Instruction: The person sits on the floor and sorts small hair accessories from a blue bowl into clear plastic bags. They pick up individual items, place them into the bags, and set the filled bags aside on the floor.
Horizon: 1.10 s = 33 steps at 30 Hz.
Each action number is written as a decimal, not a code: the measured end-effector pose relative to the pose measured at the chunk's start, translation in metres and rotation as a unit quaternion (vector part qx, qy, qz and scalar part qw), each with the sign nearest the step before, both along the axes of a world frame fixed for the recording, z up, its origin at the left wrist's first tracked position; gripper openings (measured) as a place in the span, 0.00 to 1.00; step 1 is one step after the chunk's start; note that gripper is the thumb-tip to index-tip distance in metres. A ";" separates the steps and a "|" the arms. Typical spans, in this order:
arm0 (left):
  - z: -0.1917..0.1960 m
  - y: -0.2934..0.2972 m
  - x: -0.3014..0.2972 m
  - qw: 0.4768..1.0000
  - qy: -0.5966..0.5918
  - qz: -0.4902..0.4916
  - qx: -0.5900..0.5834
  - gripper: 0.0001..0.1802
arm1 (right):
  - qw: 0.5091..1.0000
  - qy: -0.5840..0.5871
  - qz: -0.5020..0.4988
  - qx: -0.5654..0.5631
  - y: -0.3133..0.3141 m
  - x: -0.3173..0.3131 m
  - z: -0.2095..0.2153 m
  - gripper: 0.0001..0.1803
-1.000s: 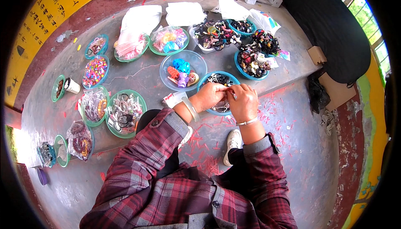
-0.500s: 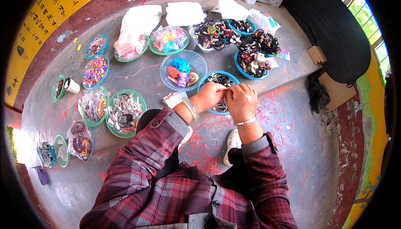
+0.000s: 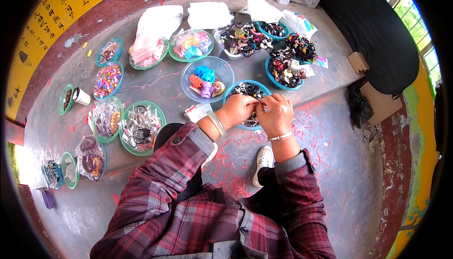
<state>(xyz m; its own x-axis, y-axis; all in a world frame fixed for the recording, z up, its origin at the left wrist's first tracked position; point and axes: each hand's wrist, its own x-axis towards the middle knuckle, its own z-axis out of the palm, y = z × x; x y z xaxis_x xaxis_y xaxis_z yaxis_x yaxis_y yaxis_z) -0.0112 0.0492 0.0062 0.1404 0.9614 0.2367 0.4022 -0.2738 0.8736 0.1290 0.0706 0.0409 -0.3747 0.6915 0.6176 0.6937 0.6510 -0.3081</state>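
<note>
- Left hand (image 3: 237, 109) and right hand (image 3: 275, 114) are meeting over the blue bowl (image 3: 246, 81); both grips are pinching together, seemingly on a small piece (image 3: 265, 110) between the fingertips, too tiny to identify.
- Working well is probably meaning: left fingertips holding steady, right ones pressing lightly, both staying over the bowl so dropped bits are landing inside.
- Counting: two hands; one blue bowl, holding dark ties (image 3: 248, 89); one clear basin (image 3: 221, 70) sitting just beside; one white cup (image 3: 81, 97) standing far left; two bangles (image 3: 216, 124), one circling each wrist.
</note>
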 end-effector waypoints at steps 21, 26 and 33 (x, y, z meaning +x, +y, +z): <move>0.002 0.006 -0.013 0.851 -0.479 -0.003 -0.216 0.13 | 0.857 0.331 -0.056 -0.391 0.074 0.108 -0.017 0.07; 0.003 0.005 -0.012 0.852 -0.473 -0.001 -0.223 0.13 | 0.919 -0.026 -0.209 -0.333 0.078 0.130 -0.024 0.10; 0.005 0.003 -0.013 0.862 -0.455 0.000 -0.223 0.13 | 0.888 -0.160 -0.274 -0.332 0.089 0.157 -0.049 0.09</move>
